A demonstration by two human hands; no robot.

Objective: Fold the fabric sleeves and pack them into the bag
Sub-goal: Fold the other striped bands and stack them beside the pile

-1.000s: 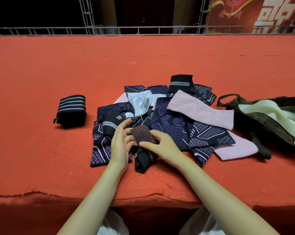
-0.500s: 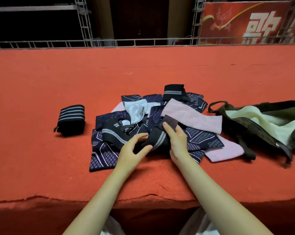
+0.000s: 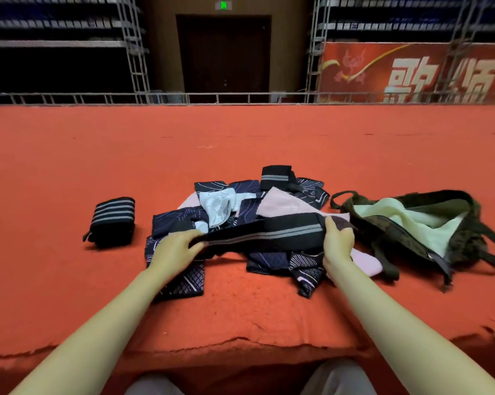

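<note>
A long black sleeve with grey stripes [image 3: 272, 233] is stretched out flat between my hands above a pile of sleeves [image 3: 240, 206]. My left hand [image 3: 175, 250] pinches its left end and my right hand [image 3: 337, 240] grips its right end. The pile holds navy patterned, pink and pale blue pieces, with a folded black striped one [image 3: 276, 176] at its far edge. Another folded black striped sleeve [image 3: 112, 220] lies apart on the left. A dark olive bag [image 3: 405, 238] with a pale green lining lies open on the right.
Everything rests on a red carpeted platform [image 3: 240, 138] whose torn front edge runs close to my body. A metal truss rail [image 3: 240, 96] borders the far side, with a red banner [image 3: 411, 72] behind it at the right.
My hands have moved apart, drawing the bunched black striped sleeve out into a long strip. The view has tilted upward, showing more of the background.
</note>
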